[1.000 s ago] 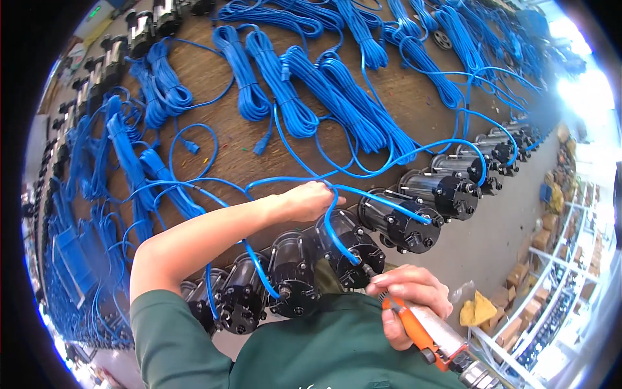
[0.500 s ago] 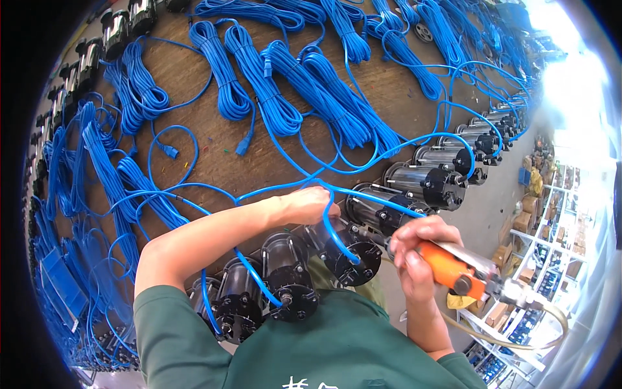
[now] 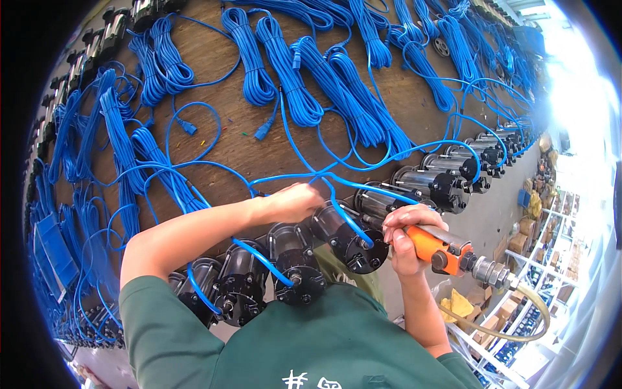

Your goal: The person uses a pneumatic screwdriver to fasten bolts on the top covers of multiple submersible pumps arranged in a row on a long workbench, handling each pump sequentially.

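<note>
In my right hand (image 3: 409, 235) is an orange air wrench (image 3: 435, 249), its hose trailing from the back. Its front end points left, toward the rim of a clear-bodied cylindrical pump motor (image 3: 343, 236) with a black end cap; whether the tip touches a fastener is hidden. A blue cable (image 3: 350, 220) enters that end cap. Over the far end of the same motor, my left hand (image 3: 297, 202) is curled with its fingertips slightly blurred. What the left fingers hold, if anything, is hidden.
Similar motors stand in a row along the table edge, including a left neighbour (image 3: 295, 266) and a right one (image 3: 431, 188). Coiled blue cables (image 3: 288, 74) cover much of the wooden table (image 3: 223, 146). The air hose (image 3: 538, 311) loops at right, near white shelving (image 3: 551, 259).
My left hand has shifted a little left, off the top of the motor. My right hand has moved slightly left with the air wrench. The whole view has shifted a little.
</note>
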Demonstrator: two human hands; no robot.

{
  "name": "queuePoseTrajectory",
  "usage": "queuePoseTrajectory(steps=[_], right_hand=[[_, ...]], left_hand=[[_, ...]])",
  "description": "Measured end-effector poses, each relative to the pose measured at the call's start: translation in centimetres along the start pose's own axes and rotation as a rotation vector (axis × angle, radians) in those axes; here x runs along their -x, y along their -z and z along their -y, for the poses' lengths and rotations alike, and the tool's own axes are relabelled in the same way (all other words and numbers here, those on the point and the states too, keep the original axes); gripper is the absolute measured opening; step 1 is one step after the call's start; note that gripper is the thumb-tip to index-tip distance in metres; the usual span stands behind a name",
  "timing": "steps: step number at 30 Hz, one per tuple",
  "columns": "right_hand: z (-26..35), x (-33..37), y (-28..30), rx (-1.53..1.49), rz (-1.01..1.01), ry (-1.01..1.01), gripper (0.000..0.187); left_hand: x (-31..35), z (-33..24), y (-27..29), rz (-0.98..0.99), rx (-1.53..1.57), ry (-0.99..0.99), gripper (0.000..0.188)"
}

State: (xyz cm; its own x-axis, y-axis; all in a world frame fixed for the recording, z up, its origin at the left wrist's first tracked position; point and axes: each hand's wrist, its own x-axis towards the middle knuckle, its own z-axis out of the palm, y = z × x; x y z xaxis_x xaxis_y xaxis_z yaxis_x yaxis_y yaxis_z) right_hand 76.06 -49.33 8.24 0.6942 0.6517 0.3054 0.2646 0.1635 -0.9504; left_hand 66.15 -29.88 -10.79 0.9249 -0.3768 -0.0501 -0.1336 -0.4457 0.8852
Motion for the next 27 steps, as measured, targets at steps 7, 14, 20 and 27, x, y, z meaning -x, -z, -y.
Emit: queuePoseTrajectory(steps=[7,14,20,27], right_hand=[[6.1,0.3,-1.1,-0.01,-0.112,-0.069,0.037],[8.3,0.7,-2.5,-0.096,0.201,0.071,0.031],[3.5,0.4,-4.3,0.037,0.412,0.108,0.017],[2.7,-0.2,-3.6,-0.01,0.527,0.12,0.023]], left_hand=[[2.6,-0.3,-2.5,-0.136,-0.054,-0.045,0.022],[2.8,0.0,-3.0,-0.185,-0.045,-0.131,0.019],[2.4,0.4,-2.7,-0.052,-0.136,-0.155,0.018],[2.3,-2.0,1.1,0.09,-0.167,0.071,0.026]])
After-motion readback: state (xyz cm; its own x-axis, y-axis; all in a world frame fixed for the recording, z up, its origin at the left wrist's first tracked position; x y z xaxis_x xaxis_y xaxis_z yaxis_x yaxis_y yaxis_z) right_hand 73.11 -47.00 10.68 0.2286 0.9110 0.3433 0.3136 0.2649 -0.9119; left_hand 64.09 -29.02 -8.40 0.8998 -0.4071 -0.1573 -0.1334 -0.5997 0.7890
